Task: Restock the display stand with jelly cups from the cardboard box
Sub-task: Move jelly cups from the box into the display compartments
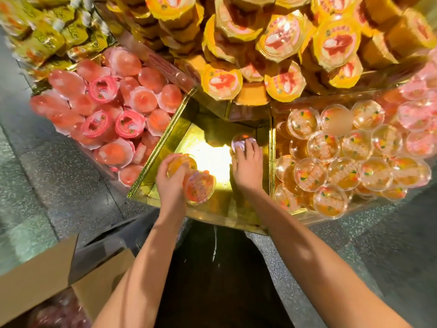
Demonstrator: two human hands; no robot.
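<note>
Gold foil lined the middle compartment (163, 143) of the display stand, between the pink cups (106, 110) and the clear orange cups (343, 157). Our hands were apart. Our left hand (170, 183) gripped two orange jelly cups (201, 188) over the front edge, and our right hand (248, 169) curled its fingers over a single jelly cup (241, 142) near the back wall. We judged it best to seat that cup flat against the back, then fill forward in rows. The cardboard box (35, 280) stood open at lower left.
</note>
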